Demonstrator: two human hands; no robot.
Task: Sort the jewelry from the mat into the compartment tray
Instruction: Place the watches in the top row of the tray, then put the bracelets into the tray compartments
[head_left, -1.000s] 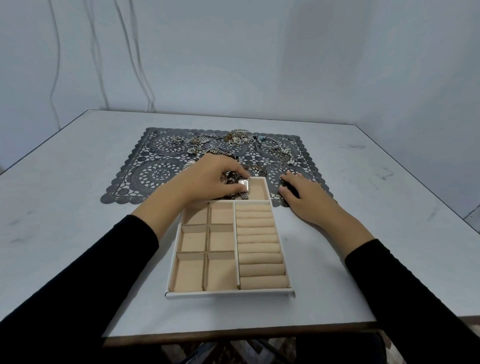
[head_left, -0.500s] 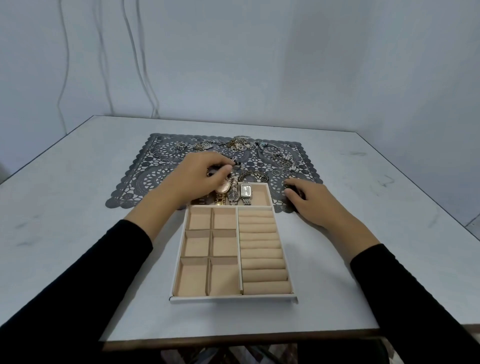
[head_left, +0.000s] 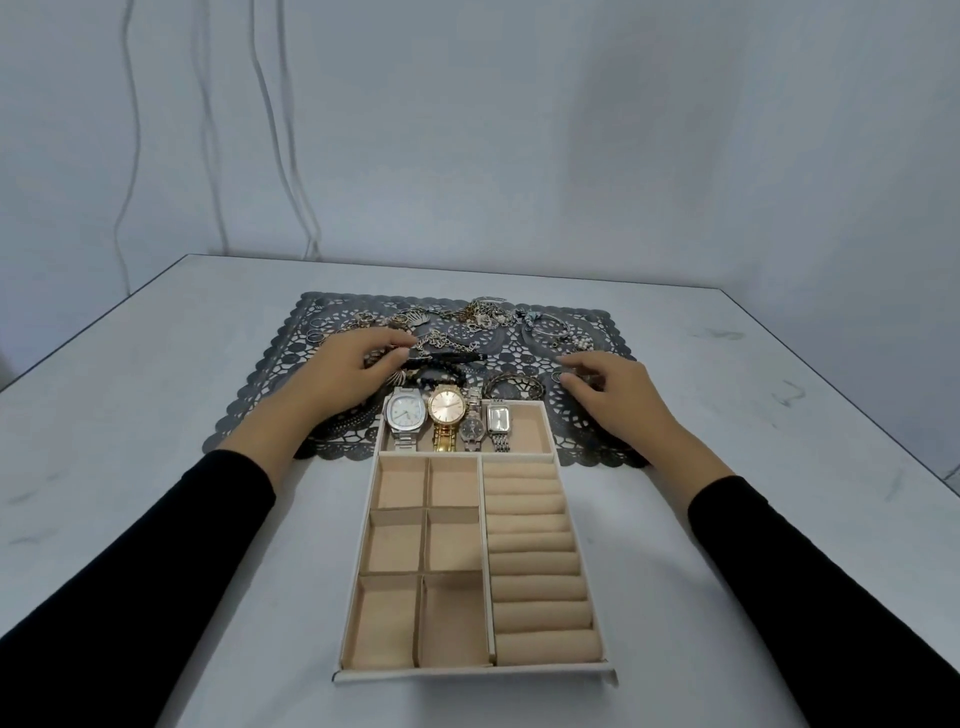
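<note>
The beige compartment tray (head_left: 472, 675) lies in front of me, its far end on the dark lace mat (head_left: 270, 395). Its long far compartment holds a silver watch (head_left: 405, 413), a gold watch (head_left: 447, 408), a small dark-faced watch (head_left: 471, 429) and a rectangular watch (head_left: 498, 418). All other compartments and the ring rolls hold nothing. My left hand (head_left: 343, 374) rests on the mat beyond the tray's left corner, thumb and forefinger pinched on a black bracelet (head_left: 452, 357). My right hand (head_left: 613, 395) lies on the mat to the right, fingertips spread beside a small ring (head_left: 558, 375).
A metal bangle (head_left: 514, 384) lies just past the tray's far edge. Chains, bracelets and rings (head_left: 483, 314) are heaped along the mat's far side. The white table ends at a wall behind and at an edge to the right.
My left hand left the tray's far compartment, uncovering the watches, and moved back onto the mat to the black bracelet. My right hand slid farther out onto the mat.
</note>
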